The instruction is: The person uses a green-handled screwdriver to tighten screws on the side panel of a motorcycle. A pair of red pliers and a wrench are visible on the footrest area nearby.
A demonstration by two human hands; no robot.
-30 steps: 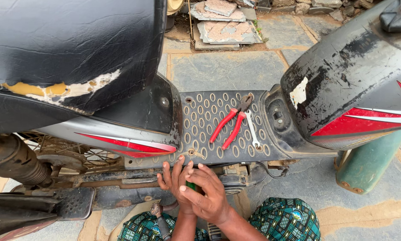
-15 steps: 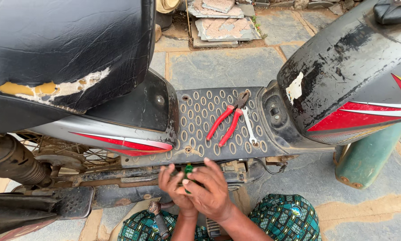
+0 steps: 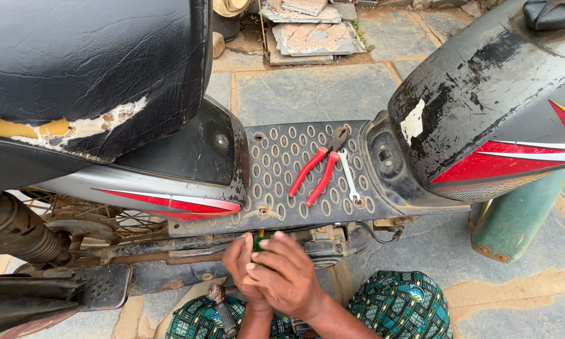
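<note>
My two hands are clasped together just below the edge of the scooter's footboard point(image 3: 276, 182). My right hand point(image 3: 288, 276) lies over my left hand point(image 3: 241, 263), and both grip a screwdriver with a green handle point(image 3: 258, 242) whose yellow shaft points up at the underside of the footboard. Most of the handle is hidden by my fingers. On the footboard lie red-handled pliers point(image 3: 317, 168) and a small silver spanner point(image 3: 349, 177) beside them.
The scooter's torn black seat point(image 3: 87, 69) fills the upper left and its black and red front panel point(image 3: 496, 113) the right. The exhaust point(image 3: 15, 229) and a footrest point(image 3: 56, 295) are at lower left. A green post point(image 3: 515, 216) stands at right. Broken slabs point(image 3: 307, 31) lie behind.
My hands have dropped slightly from the footboard edge and closed more tightly together around the green-handled screwdriver. The camera view has shifted a little.
</note>
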